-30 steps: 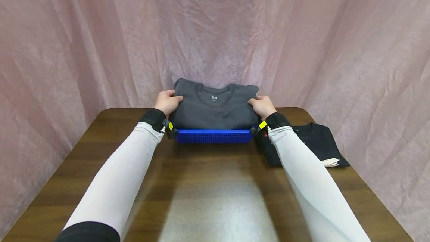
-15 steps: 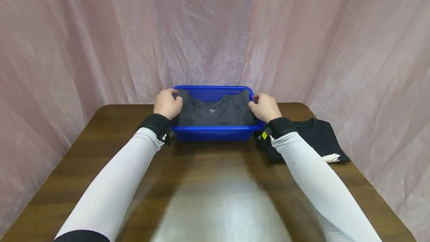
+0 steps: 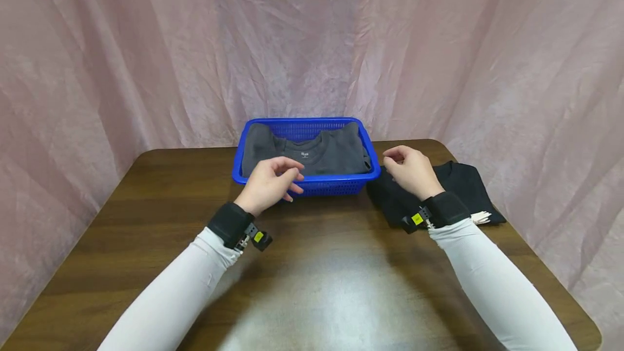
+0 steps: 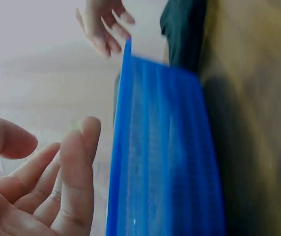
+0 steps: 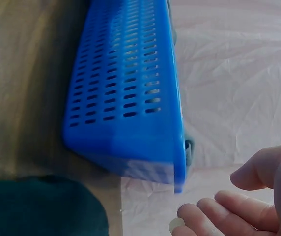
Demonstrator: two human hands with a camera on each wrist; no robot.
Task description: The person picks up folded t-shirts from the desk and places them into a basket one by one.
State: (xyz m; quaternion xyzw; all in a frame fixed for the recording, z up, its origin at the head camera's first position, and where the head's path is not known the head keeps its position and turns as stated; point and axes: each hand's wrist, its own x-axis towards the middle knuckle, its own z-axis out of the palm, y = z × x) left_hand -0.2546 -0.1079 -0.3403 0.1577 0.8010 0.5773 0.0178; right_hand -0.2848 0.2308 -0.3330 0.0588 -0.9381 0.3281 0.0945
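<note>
A dark grey folded T-shirt [image 3: 336,153] lies inside the blue plastic basket [image 3: 331,179], its neckline toward the back wall. My left hand [image 3: 272,182] hovers in front of the basket's near left side with loosely bent fingers and holds nothing. In the left wrist view its thumb and fingers are apart, beside the basket's slotted wall [image 4: 165,147]. Off the basket's right end, my right hand [image 3: 411,171] hangs above a folded black T-shirt [image 3: 468,188]. The right wrist view shows that hand's fingers [image 5: 229,219] relaxed, with nothing between them and the thumb.
The black T-shirt, with a white print at its front corner, lies on the brown wooden table [image 3: 312,264] at the right, close by the basket. A pink curtain [image 3: 302,42] hangs behind the table and along both sides.
The grey T-shirt has gone down into the basket and both hands have let go of it. My left hand has come back toward the front and inward; the right has moved rightward over the black T-shirt.
</note>
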